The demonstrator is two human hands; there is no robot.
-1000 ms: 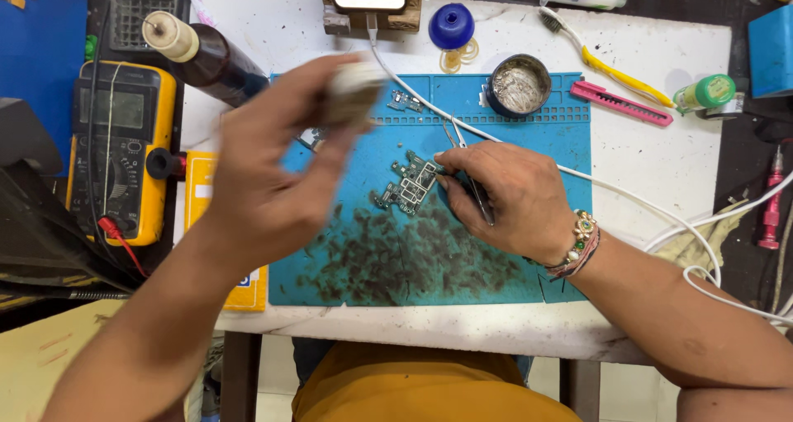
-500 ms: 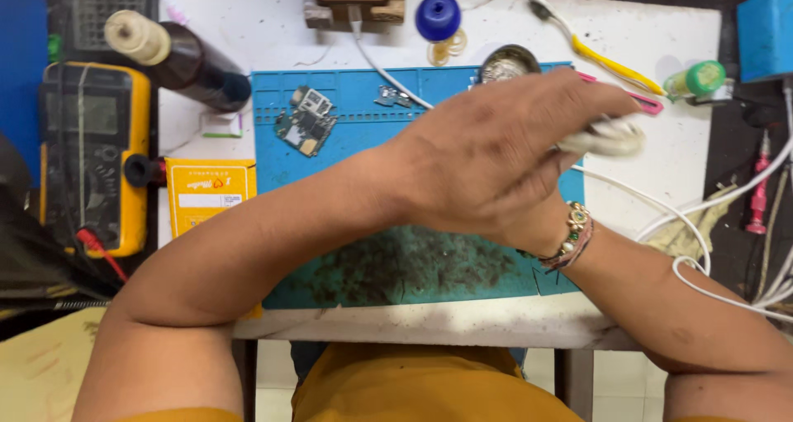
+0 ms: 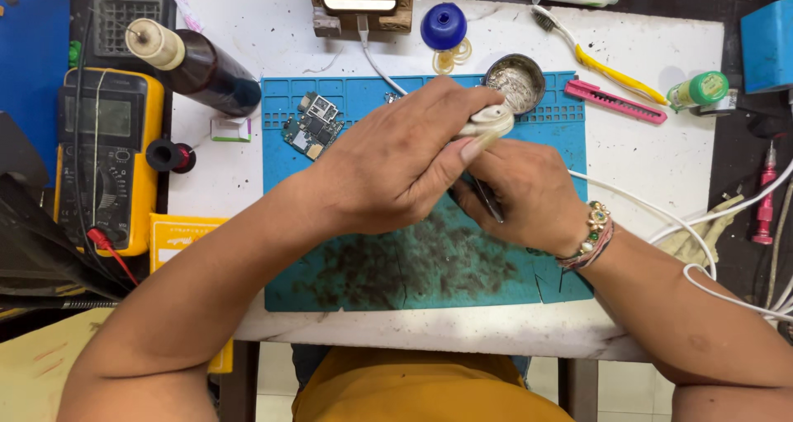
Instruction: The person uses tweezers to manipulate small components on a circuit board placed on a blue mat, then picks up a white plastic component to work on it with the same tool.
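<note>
Left hand (image 3: 405,162) back from the far right, now clamped on small white tub (image 3: 489,123) over right hand (image 3: 524,195), gripping tweezers (image 3: 487,197); circuit board (image 3: 311,126) left untouched.

Blue mat (image 3: 347,116) smudged dark, yellow multimeter (image 3: 103,162), pink cutter (image 3: 615,101), cream-white roll (image 3: 489,123), blue cap (image 3: 443,26)
</note>
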